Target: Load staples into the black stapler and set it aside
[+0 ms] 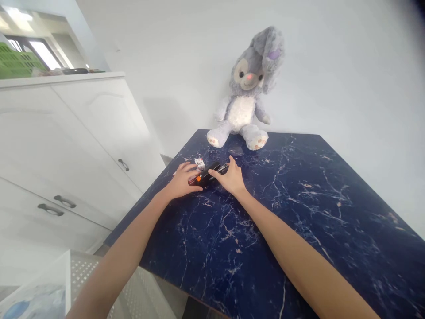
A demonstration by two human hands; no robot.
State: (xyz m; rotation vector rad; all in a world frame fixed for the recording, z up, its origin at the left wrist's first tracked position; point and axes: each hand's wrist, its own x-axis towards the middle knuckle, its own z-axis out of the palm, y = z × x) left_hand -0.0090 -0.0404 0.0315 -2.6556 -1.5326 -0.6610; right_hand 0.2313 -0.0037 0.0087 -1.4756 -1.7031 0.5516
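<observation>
A small cluster of items lies near the far left part of the blue marbled table [299, 190]. My left hand [182, 180] is beside it, fingers and thumb spread around a reddish item with an orange piece [198, 178]. Between the hands is a black tube-like object [210, 172], tilted up to the right. My right hand [231, 177] has its thumb against the black object, and its fingers curl around a dark, shiny item [223, 168]. A small white box with a black mark [199, 163] stands just beyond my left fingers. Item details are too small to make out.
A grey plush rabbit [241, 111] sits at the table's back edge against the wall. White cabinets [89, 133] with dark handles stand at left, with a green basket [16, 62] on top. Below the table's left corner is a white perforated bin [81, 270].
</observation>
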